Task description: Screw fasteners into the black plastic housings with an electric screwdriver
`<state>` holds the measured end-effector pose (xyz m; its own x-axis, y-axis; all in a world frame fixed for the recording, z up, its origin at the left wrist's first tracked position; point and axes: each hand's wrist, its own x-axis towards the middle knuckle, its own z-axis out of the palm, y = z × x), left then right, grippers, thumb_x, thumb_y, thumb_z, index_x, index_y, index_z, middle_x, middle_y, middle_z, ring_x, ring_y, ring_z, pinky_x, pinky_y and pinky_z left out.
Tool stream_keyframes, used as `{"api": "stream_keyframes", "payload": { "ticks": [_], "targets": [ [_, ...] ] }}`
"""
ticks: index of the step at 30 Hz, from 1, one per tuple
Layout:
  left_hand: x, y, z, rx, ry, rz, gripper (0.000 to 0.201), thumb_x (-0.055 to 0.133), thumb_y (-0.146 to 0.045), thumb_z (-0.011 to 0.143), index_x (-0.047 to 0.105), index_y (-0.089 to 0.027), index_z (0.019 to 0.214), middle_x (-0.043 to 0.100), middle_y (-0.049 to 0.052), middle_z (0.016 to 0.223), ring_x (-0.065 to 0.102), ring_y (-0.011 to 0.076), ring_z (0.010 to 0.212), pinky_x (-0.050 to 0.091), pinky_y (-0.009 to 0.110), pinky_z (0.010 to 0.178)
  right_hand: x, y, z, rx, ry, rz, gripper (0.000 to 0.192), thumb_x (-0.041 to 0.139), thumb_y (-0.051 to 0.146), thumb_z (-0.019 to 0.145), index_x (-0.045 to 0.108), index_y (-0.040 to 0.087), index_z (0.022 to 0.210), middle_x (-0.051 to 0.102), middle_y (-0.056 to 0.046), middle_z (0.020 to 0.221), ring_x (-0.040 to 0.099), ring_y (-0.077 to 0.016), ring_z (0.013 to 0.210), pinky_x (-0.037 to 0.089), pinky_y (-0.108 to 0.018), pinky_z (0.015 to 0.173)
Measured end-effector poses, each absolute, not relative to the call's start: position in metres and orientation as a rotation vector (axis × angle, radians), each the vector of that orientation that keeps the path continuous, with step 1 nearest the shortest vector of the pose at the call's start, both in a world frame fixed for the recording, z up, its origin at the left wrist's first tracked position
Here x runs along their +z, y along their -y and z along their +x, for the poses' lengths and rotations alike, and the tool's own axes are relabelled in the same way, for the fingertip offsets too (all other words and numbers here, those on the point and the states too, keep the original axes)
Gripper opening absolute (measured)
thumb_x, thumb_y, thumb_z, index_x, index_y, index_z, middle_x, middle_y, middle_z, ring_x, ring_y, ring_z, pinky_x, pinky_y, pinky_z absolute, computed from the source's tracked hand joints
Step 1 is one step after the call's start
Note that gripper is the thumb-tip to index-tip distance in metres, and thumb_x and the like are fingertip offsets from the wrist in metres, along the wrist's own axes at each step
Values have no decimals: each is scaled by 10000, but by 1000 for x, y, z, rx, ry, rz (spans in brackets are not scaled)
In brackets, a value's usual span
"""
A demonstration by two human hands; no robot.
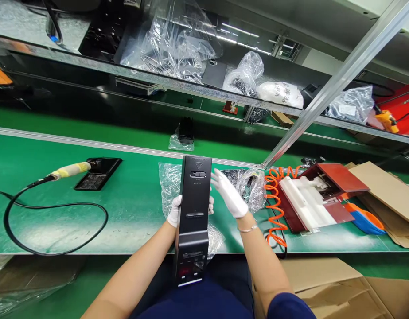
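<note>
A long black plastic housing [195,204] stands lengthwise before me, its lower end close to my body. A slotted opening and a printed triangle mark its upper part; small sockets show near the bottom. My left hand [175,212], in a white glove, grips it from behind, with fingertips coming round the right edge. My right hand [230,193], gloved too, has its fingers stretched out beside the housing's upper right edge; whether they touch it I cannot tell. Clear plastic wrap [169,184] lies behind the housing on the green bench [131,226].
At left, a corded electric screwdriver [71,170] rests on a black tray [91,181]. A red and white fixture [310,204] with a coiled orange hose [274,208] stands at right, near cardboard [387,186]. A metal post [337,88] and a shelf with plastic bags [177,48] rise behind.
</note>
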<state>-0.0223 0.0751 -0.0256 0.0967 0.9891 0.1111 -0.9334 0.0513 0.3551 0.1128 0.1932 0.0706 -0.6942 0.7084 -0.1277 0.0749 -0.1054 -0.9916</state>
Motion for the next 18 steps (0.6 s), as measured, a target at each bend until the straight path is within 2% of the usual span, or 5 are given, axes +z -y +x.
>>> {"api": "stream_keyframes", "payload": {
  "ticks": [2,6,11,14,18],
  "targets": [
    [-18,-74,-22,1472,-163,389,908,818,-585,672,560,-141,1420,715,140,1192,714,276,1009,542,437,983,65,-179,154,1916,1785,-921,718,664,656,831,547,272,1425,513,-92,1525,591,-188,1376,428,-364,1283],
    [-13,-74,-21,1468,-122,378,890,832,-574,674,569,-141,1406,714,133,1171,716,260,997,550,423,977,43,-126,218,1990,1916,-1106,668,712,520,812,595,201,1387,630,-159,1361,653,-262,1281,491,-518,1208],
    [-9,-77,-7,1573,-121,382,797,797,-567,755,602,-151,1405,730,138,1234,712,276,1099,541,437,1052,21,-68,222,1805,2187,-1183,775,557,283,853,372,307,1606,374,-9,1627,344,-166,1579,206,-444,1403],
    [-7,-77,1,1624,-201,403,745,736,-605,815,629,-155,1399,698,155,1349,684,320,1210,509,462,1123,11,-61,213,1741,1986,-1233,694,496,302,883,420,312,1573,427,1,1592,401,-157,1545,271,-431,1389],
    [4,-76,2,1472,-692,641,734,694,-674,842,640,-195,1396,606,140,1496,599,354,1351,503,447,1150,4,-91,241,1563,1771,-1248,554,527,529,918,592,326,1429,551,-9,1488,523,-189,1453,402,-419,1323]
  ]
}}
